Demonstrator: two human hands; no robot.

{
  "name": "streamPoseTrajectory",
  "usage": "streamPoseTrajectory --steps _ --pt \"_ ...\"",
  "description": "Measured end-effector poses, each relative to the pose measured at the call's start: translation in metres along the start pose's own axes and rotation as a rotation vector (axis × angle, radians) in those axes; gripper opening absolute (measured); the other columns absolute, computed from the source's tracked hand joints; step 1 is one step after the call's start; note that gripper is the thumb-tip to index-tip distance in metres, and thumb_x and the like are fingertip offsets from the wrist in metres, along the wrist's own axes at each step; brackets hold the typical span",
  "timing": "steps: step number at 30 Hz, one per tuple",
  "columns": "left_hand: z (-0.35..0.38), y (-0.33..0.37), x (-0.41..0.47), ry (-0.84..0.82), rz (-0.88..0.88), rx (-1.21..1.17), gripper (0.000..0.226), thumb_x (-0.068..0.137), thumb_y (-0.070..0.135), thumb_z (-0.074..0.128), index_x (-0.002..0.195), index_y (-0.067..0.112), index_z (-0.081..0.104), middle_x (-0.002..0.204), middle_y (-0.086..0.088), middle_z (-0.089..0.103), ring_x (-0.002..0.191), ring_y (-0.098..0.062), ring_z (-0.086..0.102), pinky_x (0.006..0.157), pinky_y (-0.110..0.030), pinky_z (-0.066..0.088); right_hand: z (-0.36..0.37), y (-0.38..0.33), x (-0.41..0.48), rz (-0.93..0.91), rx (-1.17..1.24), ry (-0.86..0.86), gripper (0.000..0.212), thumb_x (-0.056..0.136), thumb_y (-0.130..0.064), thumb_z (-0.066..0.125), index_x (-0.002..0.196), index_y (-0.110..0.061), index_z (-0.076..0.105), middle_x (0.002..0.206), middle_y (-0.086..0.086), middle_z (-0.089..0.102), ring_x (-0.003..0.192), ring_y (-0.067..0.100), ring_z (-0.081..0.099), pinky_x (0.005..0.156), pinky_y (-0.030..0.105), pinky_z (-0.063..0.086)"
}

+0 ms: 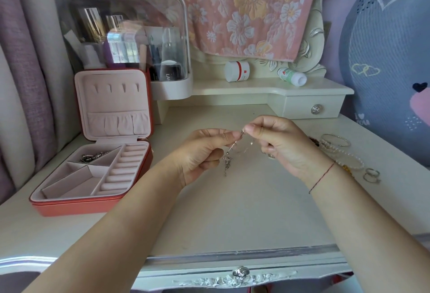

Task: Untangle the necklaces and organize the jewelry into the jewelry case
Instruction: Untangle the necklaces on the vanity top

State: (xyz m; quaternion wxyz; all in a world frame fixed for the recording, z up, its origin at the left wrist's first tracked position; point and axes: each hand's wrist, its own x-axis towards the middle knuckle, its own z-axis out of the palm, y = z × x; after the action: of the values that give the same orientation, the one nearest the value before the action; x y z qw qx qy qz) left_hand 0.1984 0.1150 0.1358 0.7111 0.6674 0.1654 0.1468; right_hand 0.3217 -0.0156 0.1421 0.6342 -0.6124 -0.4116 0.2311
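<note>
- two hands meet above the middle of the table (232, 211), and both are closed in a pinch on the necklaces (232, 147), held up off the surface
- your left hand (202, 153) nips the chain at its fingertips, and your right hand (279, 143) nips it just beside and a touch higher; the two pinch points almost touch
- from those pinches the chains hang down, so their long axis runs near vertical; the knotted clump (226, 161) sits below both grips and lies closer to your left palm than to your right
- one fine strand loops off toward your right hand, but it is too thin to trace fully
- as a judgement: with the knot on the left side, you would hold with the left and let the right pick downward at it
- the jewelry case (76, 209) stands open well to your left, with some silver pieces in a rear compartment; your left hand is the nearer one to it
- bracelets (336, 145) and rings (372, 175) lie on the table beyond your right wrist
</note>
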Motion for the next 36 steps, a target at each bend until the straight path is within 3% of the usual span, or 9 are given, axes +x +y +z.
streamPoseTrajectory --steps 2,5,11,16,19,24,29,36 --pt "0.001 0.001 -0.001 -0.016 0.0 0.021 0.012 0.07 0.023 0.073 0.079 0.016 0.069 0.064 0.007 0.059 0.036 -0.003 0.02 0.035 -0.015 0.015 0.0 0.0 0.0 0.005 0.003 -0.004 0.011 0.088 -0.012 0.063 0.078 -0.009 0.066 0.064 0.002 0.035 0.054 0.01 0.024 0.047 0.017 0.02" --pt "0.001 0.001 -0.001 -0.005 -0.012 0.047 0.004 0.079 0.013 0.072 0.079 0.017 0.07 0.066 0.004 0.061 0.037 -0.003 0.02 0.036 -0.015 0.015 0.0 -0.001 0.0 0.024 0.02 0.002 0.011 0.089 -0.01 0.061 0.079 -0.007 0.064 0.056 -0.005 0.044 0.047 0.006 0.028 0.044 0.015 0.021" --pt "0.001 0.003 -0.002 -0.015 0.004 0.022 0.013 0.086 0.014 0.067 0.074 0.02 0.068 0.061 0.006 0.055 0.036 -0.003 0.019 0.038 -0.017 0.012 -0.001 -0.001 0.002 0.084 0.101 0.013 0.01 0.088 -0.011 0.061 0.078 -0.008 0.062 0.05 -0.009 0.045 0.044 0.004 0.03 0.044 0.016 0.018" --pt "0.003 0.003 -0.002 0.015 0.014 0.048 0.002 0.081 0.019 0.071 0.08 0.019 0.07 0.057 0.007 0.043 0.037 -0.004 0.019 0.038 -0.017 0.012 -0.001 0.0 0.003 0.142 0.249 0.028 0.009 0.083 -0.01 0.063 0.074 -0.011 0.06 0.069 -0.003 0.059 0.051 0.007 0.035 0.045 0.017 0.02" --pt "0.003 0.003 -0.001 0.033 0.014 0.046 0.007 0.076 0.023 0.074 0.081 0.019 0.071 0.055 0.007 0.041 0.039 -0.005 0.018 0.039 -0.018 0.012 -0.004 -0.001 0.004 0.207 0.35 0.0 0.012 0.074 -0.02 0.065 0.072 -0.012 0.056 0.073 0.0 0.055 0.05 0.007 0.038 0.043 0.016 0.023" --pt "0.003 0.002 -0.001 0.022 0.014 0.048 0.015 0.069 0.028 0.075 0.081 0.02 0.07 0.055 0.007 0.04 0.039 -0.005 0.017 0.038 -0.016 0.014 -0.008 0.001 0.005 0.31 0.478 -0.146 0.03 0.078 -0.037 0.061 0.055 -0.019 0.054 0.077 0.0 0.053 0.054 0.008 0.042 0.046 0.016 0.028" --pt "0.002 0.002 -0.001 -0.025 0.016 0.053 0.017 0.068 0.029 0.073 0.079 0.017 0.069 0.058 0.005 0.049 0.036 -0.004 0.018 0.039 -0.018 0.01 -0.015 0.002 0.008 0.255 0.717 -0.195 0.037 0.052 -0.04 0.089 0.055 -0.021 0.058 0.083 0.002 0.06 0.056 0.01 0.046 0.048 0.018 0.032" --pt "0.0 0.003 -0.003 -0.049 -0.021 0.104 0.004 0.077 0.013 0.072 0.079 0.016 0.073 0.061 0.006 0.054 0.037 -0.003 0.02 0.035 -0.014 0.015 -0.026 -0.002 0.008 0.121 0.91 -0.059 0.014 0.067 -0.034 0.072 0.07 -0.021 0.071 0.083 -0.003 0.055 0.055 0.007 0.042 0.05 0.016 0.027"
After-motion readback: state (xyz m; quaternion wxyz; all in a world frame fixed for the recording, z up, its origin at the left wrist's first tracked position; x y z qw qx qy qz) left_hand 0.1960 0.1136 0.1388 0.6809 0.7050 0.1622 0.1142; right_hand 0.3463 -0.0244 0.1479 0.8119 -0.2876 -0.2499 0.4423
